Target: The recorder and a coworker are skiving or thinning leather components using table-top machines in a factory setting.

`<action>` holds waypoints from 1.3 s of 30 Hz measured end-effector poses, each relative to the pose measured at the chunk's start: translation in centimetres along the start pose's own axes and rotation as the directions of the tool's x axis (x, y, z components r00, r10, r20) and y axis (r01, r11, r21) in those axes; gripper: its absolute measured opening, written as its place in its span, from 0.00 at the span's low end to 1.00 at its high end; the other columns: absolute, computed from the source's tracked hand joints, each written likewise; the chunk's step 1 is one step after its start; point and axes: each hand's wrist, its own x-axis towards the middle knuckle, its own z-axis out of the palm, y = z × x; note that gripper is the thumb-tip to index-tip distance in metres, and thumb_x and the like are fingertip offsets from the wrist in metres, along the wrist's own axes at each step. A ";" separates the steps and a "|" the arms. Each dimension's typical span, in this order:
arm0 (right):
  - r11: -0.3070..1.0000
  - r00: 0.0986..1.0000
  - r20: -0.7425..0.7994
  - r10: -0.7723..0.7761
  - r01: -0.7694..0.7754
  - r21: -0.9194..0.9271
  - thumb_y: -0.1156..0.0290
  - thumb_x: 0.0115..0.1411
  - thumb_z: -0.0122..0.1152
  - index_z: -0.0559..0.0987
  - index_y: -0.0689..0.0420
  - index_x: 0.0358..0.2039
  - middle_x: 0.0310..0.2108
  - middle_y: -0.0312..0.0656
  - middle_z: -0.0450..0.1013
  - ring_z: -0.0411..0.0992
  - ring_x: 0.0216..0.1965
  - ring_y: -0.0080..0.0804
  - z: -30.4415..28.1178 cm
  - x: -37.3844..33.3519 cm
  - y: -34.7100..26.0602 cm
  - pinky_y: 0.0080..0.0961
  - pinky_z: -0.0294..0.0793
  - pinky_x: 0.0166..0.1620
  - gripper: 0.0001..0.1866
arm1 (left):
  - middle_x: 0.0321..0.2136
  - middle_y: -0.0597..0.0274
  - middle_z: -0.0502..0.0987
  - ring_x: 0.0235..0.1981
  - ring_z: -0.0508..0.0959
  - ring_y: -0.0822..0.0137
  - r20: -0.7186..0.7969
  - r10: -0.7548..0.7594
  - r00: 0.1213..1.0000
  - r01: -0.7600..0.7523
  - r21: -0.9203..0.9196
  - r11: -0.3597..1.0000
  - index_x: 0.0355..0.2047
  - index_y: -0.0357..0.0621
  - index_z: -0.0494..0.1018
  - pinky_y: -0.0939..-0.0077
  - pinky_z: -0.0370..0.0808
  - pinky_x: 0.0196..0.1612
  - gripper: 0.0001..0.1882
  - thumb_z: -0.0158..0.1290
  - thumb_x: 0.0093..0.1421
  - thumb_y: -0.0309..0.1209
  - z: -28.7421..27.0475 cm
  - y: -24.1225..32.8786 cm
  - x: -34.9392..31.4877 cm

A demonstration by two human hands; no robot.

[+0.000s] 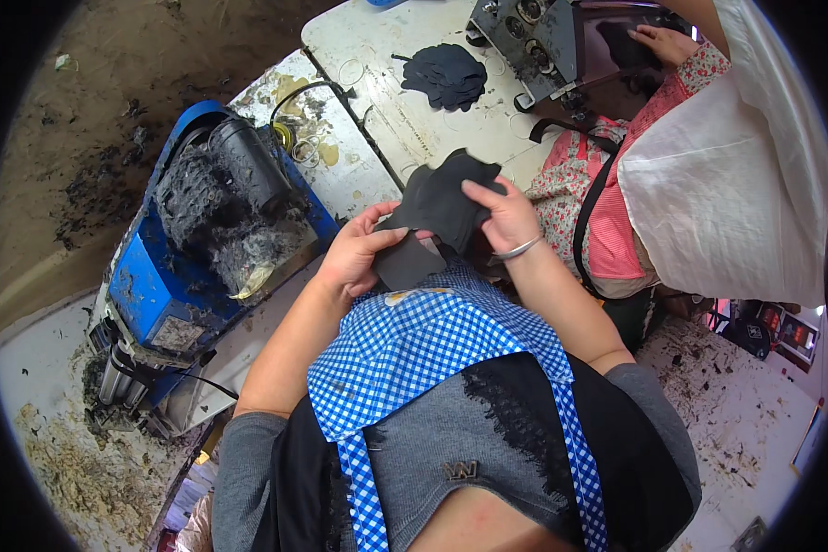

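Note:
Above my lap I hold dark grey, thin, flexible cut pieces (443,195), like leather or synthetic sheet, with curved edges. My left hand (354,250) pinches their left side, its thumb on top. A lower flap (409,264) of the same dark material hangs beneath that thumb. My right hand (508,219), with a bangle at the wrist, grips the right side between thumb and fingers. Whether it is one piece or a few layered ones I cannot tell. Beyond, on the white table (382,124), a fanned pile of similar dark pieces (444,75) lies apart from my hands.
At left stands a blue machine (170,290) with a black cylinder (248,166), heaped with grey fluff (202,202). At upper right, a co-worker's hand (669,44) holds a dark piece beside a grey metal machine (529,46). Scraps litter the floor (74,138).

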 end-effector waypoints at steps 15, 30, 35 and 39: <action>0.980 0.956 0.243 0.162 -0.185 0.075 0.78 0.57 0.55 0.70 0.64 0.45 0.42 0.45 0.72 0.72 0.44 0.36 0.4 -1.7 -1.5 0.33 0.72 0.48 0.14 | 0.40 0.56 0.73 0.41 0.75 0.67 -0.002 0.186 0.982 -0.184 0.138 0.973 0.49 0.36 0.63 0.75 0.75 0.42 0.16 0.47 0.60 0.25 -0.1 -0.3 1.1; 0.936 0.952 0.236 0.193 -0.107 -0.335 0.85 0.48 0.60 0.71 0.68 0.42 0.38 0.46 0.73 0.74 0.37 0.32 1.4 -2.6 -1.6 0.24 0.73 0.45 0.18 | 0.29 0.61 0.77 0.27 0.77 0.73 -0.050 0.239 0.970 -0.201 0.388 0.899 0.39 0.36 0.73 0.79 0.77 0.30 0.14 0.59 0.50 0.21 1.0 0.5 0.6; 0.987 0.997 0.037 0.066 -0.060 -0.149 0.85 0.50 0.58 0.71 0.68 0.43 0.40 0.47 0.73 0.74 0.39 0.37 0.3 -1.1 -1.4 0.32 0.74 0.47 0.17 | 0.29 0.58 0.78 0.26 0.78 0.69 -0.112 0.187 0.976 -0.155 0.248 0.956 0.37 0.35 0.74 0.74 0.78 0.28 0.10 0.56 0.54 0.23 0.5 1.4 0.6; 0.997 0.965 0.257 0.053 -0.037 -0.063 0.86 0.50 0.57 0.69 0.67 0.45 0.39 0.45 0.73 0.73 0.40 0.36 0.8 -2.6 -3.3 0.29 0.74 0.46 0.20 | 0.29 0.58 0.78 0.27 0.78 0.69 -0.164 0.213 0.963 -0.155 0.308 0.939 0.38 0.35 0.74 0.76 0.78 0.30 0.11 0.55 0.55 0.25 -0.3 2.1 0.5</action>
